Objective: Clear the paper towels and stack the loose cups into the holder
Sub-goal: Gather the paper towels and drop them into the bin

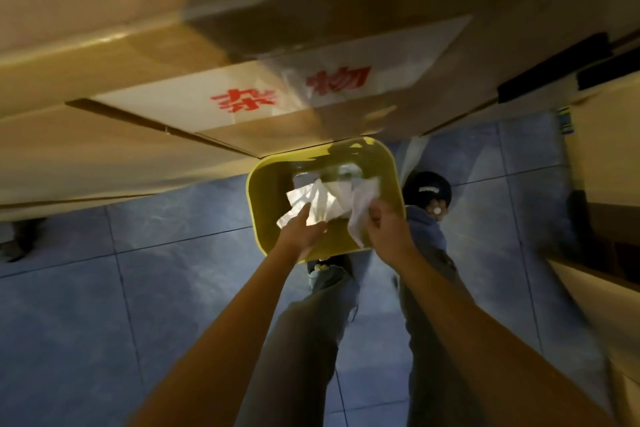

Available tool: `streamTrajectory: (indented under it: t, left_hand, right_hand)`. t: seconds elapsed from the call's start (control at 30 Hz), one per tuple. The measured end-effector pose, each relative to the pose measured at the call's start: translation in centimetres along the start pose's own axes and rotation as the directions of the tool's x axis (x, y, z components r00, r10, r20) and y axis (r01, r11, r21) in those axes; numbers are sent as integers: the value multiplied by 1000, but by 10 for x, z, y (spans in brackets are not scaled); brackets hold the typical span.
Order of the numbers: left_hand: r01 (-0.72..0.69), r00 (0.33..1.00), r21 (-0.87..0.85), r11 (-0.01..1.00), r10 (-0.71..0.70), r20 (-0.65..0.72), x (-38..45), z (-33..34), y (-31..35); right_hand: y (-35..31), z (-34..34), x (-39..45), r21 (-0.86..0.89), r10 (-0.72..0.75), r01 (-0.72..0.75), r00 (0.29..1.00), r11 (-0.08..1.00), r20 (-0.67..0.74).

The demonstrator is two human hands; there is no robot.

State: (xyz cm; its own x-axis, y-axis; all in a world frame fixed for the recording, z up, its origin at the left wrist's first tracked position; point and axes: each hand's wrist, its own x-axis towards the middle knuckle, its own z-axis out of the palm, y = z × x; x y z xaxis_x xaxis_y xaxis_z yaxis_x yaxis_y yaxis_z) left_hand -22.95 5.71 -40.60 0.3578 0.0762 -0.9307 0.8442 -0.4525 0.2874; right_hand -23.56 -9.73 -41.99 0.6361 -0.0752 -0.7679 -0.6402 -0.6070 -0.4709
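A yellow bin (263, 180) stands on the floor below me, partly under a cardboard box. White paper towels (318, 201) hang crumpled over its mouth. My left hand (301, 230) reaches over the bin's near rim and touches the towels with loosely spread fingers; whether it grips them is unclear. My right hand (384, 229) pinches a strip of paper towel (360, 215) that dangles over the bin's right side. No cups and no holder are in view.
A cardboard box (242, 94) with red characters overhangs the bin's far edge. Blue floor tiles (104, 288) surround the bin. My legs (311, 340) stand just behind it. A dark cap (427, 189) shows in the glossy floor at right. Wooden furniture (606, 184) lines the right side.
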Motion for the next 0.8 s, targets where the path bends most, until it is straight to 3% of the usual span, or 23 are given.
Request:
streamTrajectory:
  t: [0.2,0.5,0.67,0.8]
  left_hand:
    - [9,996,84,996,-17,92,-18,-10,6]
    - [-71,997,-144,987,72,4,-111,-55,87]
    - [-301,953,6,954,301,33,-190,-75,144]
    - [-458,888,108,883,461,-3,-253,-100,180]
  right_hand:
    - [-19,-10,-9,-29,-34,35,999,999,33]
    - [-115,-83,-75,-66,-150,155,986,986,73]
    - [-186,-132,-132,-66,-158,173,969,983,192]
    - [-235,-172,-175,-12,-262,267,952,964,161]
